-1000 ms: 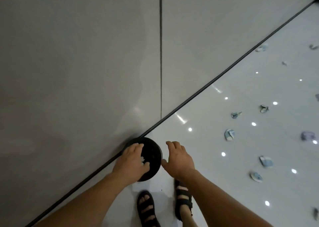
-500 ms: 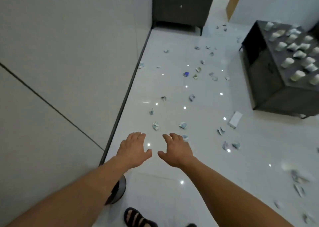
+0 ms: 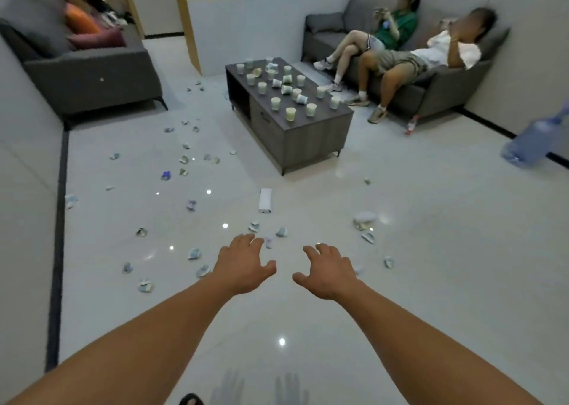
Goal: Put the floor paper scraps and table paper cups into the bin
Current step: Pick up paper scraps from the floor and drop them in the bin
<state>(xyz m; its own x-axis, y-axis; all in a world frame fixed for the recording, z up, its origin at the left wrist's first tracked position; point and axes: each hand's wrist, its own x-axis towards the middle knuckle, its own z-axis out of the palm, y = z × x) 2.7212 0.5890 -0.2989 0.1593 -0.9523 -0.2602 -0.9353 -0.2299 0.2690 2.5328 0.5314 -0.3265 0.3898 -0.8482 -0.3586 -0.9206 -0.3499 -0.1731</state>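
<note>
Both hands are out in front, palms down, holding nothing: left hand (image 3: pixel 243 266) with fingers spread and loosely bent, right hand (image 3: pixel 328 272) just the same, the two apart above the glossy floor (image 3: pixel 431 250). Paper scraps (image 3: pixel 194 253) lie scattered over the tiles ahead and to the left, a few close by the fingertips. Paper cups (image 3: pixel 291 114) crowd the top of the dark coffee table (image 3: pixel 308 140) further back, some upright, some tipped. Behind it, a person in green (image 3: pixel 397 32) and a person in white (image 3: pixel 443 50) sit on the grey sofa (image 3: pixel 431 90)
</note>
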